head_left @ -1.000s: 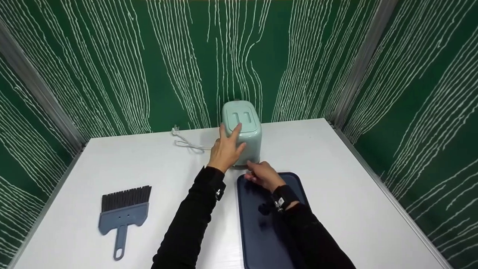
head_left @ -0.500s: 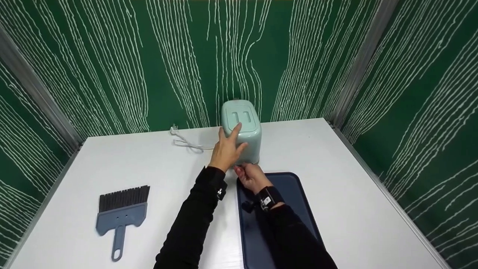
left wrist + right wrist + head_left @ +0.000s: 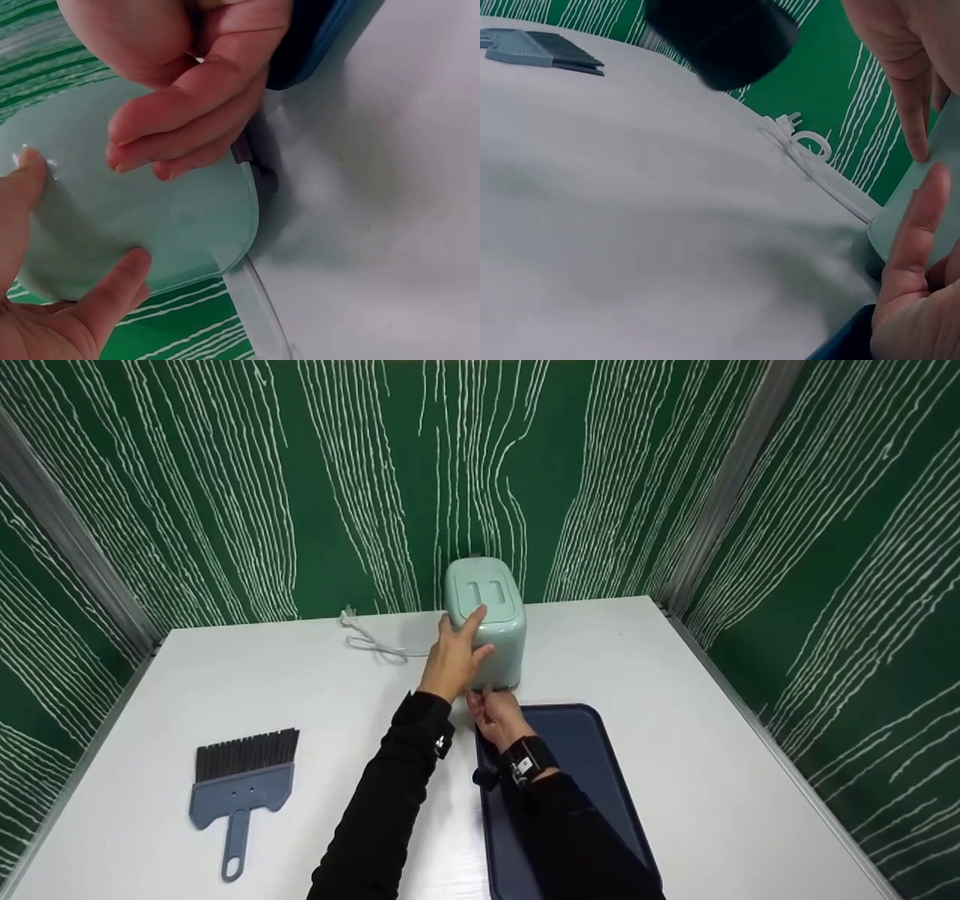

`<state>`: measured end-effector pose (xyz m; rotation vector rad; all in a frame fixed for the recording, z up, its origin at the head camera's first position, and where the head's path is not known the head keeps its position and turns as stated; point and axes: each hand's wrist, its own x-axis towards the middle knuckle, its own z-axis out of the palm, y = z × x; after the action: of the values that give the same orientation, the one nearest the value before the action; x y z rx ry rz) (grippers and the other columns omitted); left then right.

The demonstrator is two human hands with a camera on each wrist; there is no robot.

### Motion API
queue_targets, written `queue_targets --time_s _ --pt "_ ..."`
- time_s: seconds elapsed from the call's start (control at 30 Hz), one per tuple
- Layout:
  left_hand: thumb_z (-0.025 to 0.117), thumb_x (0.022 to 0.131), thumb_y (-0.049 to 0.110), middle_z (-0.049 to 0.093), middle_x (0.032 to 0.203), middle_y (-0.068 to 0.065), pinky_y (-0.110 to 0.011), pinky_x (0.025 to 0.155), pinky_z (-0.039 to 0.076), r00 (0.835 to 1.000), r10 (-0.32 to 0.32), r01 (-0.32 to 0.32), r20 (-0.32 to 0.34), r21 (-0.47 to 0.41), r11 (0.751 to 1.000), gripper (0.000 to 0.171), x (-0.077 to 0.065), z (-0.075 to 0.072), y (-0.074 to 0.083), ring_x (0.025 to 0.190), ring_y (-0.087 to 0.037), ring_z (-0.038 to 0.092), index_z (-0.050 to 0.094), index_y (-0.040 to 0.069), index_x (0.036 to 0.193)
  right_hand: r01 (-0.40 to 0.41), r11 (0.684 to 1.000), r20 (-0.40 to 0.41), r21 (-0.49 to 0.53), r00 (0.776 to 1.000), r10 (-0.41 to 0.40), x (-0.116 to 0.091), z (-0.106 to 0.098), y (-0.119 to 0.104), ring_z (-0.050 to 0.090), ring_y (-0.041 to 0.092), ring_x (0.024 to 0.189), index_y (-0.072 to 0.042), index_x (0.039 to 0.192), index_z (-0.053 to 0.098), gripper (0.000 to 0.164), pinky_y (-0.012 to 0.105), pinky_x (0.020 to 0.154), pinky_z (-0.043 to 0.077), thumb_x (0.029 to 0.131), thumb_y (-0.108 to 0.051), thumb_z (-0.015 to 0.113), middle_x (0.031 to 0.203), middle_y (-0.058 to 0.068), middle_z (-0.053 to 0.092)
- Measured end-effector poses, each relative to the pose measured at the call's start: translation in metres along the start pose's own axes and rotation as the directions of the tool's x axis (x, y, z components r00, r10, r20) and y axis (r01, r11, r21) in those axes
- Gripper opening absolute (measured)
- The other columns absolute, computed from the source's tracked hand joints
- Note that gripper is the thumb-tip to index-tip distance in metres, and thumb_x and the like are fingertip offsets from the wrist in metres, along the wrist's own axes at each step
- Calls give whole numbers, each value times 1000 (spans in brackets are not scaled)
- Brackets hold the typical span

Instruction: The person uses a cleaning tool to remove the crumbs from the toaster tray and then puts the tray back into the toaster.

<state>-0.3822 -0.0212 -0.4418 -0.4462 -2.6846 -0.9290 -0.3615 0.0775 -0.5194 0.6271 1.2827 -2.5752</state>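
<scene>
A pale green toaster (image 3: 486, 619), its lidded top marked by two slot-shaped recesses, stands at the table's back edge. My left hand (image 3: 451, 661) has its fingers spread and lies against the toaster's near left corner; straight fingers (image 3: 120, 285) touch the shell in the left wrist view. My right hand (image 3: 498, 715) is low at the toaster's near base. Its fingers (image 3: 187, 112) are loosely bent in the left wrist view, close to a dark part (image 3: 241, 148) at the bottom edge. Nothing shows between those fingers, though the thumb's tip is partly hidden.
A dark blue tray (image 3: 574, 735) lies under the right forearm. To the left is a blue-grey hand brush (image 3: 244, 787) with black bristles. A white cord with a plug (image 3: 349, 619) trails left from the toaster. Green walls with white streaks enclose the white table (image 3: 360, 690).
My right hand has shifted left along the toaster's base, from its right part to near the middle, the forearm following. My left hand and the toaster have hardly moved.
</scene>
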Motion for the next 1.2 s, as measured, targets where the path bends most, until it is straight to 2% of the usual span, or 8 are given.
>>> queue_targets --time_s 0.07,0.2,0.47,0.77,1.03,1.2 --pt "66 96 35 28 154 -37 -51 98 53 1000 11 -11 -5 5 1000 66 0 -1 0 122 -47 59 37 32 155 4 999 0 -48 1000 -4 0 0 0 49 4 47 0 81 56 42 13 43 40 111 -16 31 58 -1 55" --pt "67 95 34 28 154 -37 -52 97 54 1000 24 -23 -20 6 1000 66 0 -1 -2 121 -48 59 38 31 154 15 994 -2 -111 1000 -15 0 0 0 48 4 48 -1 84 55 39 14 43 39 111 -17 32 59 -1 54" --pt "69 94 33 30 152 -37 -53 95 54 998 41 -41 -42 -11 999 65 -1 -1 -4 119 -48 60 41 29 153 41 984 -10 -175 999 -44 1 -2 2 49 3 48 -1 81 57 41 14 43 39 110 -17 33 61 1 56" --pt "69 94 33 30 153 -34 -52 95 54 998 46 -47 -34 -22 999 67 -2 -2 -2 120 -46 60 40 29 154 68 962 -24 -264 997 -77 0 -7 3 49 4 45 -3 73 60 48 15 43 40 110 -19 34 54 -2 55" --pt "67 95 34 28 155 -34 -51 96 54 1000 14 -14 -6 -25 1000 67 -3 -2 0 120 -45 60 38 32 155 73 968 -41 -240 995 -86 -4 -10 2 53 3 45 2 88 59 39 16 44 44 110 -21 37 56 0 60" --pt "68 94 35 29 154 -34 -52 95 54 1000 13 -13 -9 -28 1000 67 -4 -2 0 118 -46 61 38 32 154 53 970 -58 -239 996 -68 -3 -13 -4 62 5 48 14 115 58 36 15 47 49 109 -16 38 60 4 67"
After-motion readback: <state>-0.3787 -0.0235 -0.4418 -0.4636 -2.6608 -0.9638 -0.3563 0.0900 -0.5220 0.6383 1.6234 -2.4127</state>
